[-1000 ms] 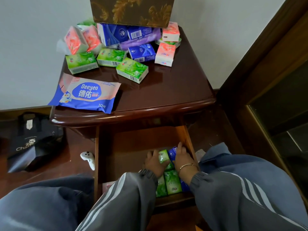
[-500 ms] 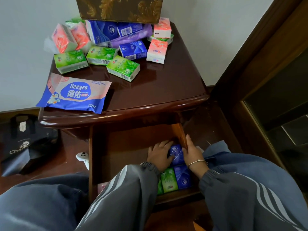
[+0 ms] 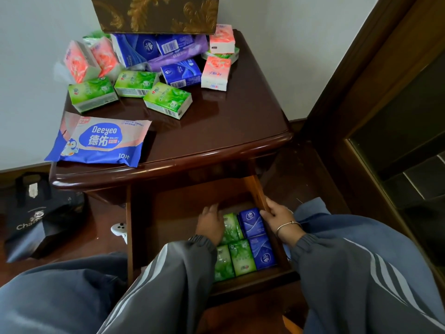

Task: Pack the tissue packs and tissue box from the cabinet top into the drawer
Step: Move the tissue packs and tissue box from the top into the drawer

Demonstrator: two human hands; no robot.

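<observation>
The drawer [image 3: 255, 189] stands pulled out under the cabinet top [image 3: 216, 131]. Green packs [image 3: 242, 257] and blue packs [image 3: 250, 221] lie in rows at its front right. My left hand [image 3: 209, 224] rests flat against the left side of a rear green pack [image 3: 231, 228]. My right hand [image 3: 277, 214] touches the right edge of the rear blue pack, next to the drawer's right wall. On top lie several green [image 3: 168, 100], pink [image 3: 215, 72] and blue [image 3: 180, 72] packs, a Deeyeo wipes pack [image 3: 101, 141] and a brown-and-gold tissue box [image 3: 156, 13].
A black bag [image 3: 38, 220] and a small white object [image 3: 119, 229] lie on the floor to the left. A dark wooden frame [image 3: 361, 92] rises to the right. My knees and grey sleeves fill the bottom of the view.
The green and blue packs that my hands were holding together now lie side by side in the rear row. My hands have drawn apart to either side of them.
</observation>
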